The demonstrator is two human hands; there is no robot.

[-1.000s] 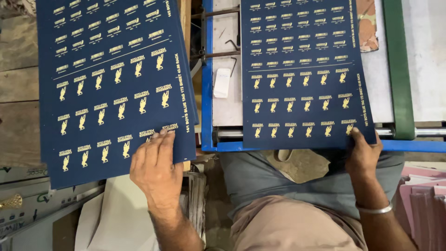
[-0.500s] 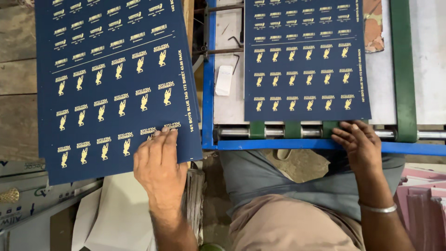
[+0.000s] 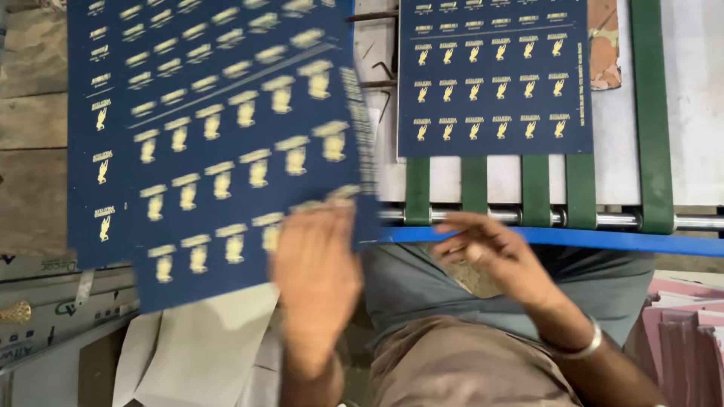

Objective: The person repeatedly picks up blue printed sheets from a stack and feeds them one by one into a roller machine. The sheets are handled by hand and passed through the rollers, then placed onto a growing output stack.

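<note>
Left hand [image 3: 317, 264] grips the near edge of a navy sheet [image 3: 219, 143] printed with rows of gold emblems. The sheet is lifted off a stack [image 3: 94, 188] of like sheets at the left and is tilted, its right edge overlapping the blue frame [image 3: 573, 240] of the machine. Motion blur on both hand and sheet; fingers appear pinched on the sheet's edge, though the blur makes the exact hold hard to read.

Right hand [image 3: 494, 252] is at the near edge of the frame, fingers spread and loosely curled, holding nothing. It is just short of the green belts [image 3: 535, 188].

A second sheet [image 3: 494, 75] lies flat on the belts, farther in and well apart from either hand. A steel roller [image 3: 626, 220] crosses below it.

Judgement: feeding step, one sheet on the belts, the next one in transit from stack to machine. The move in hand calls for swinging the lifted sheet right, squaring its edges to the belts, with the free hand taking the right corner to steady it.

A bracelet [image 3: 577, 348] sits on the right wrist.
</note>
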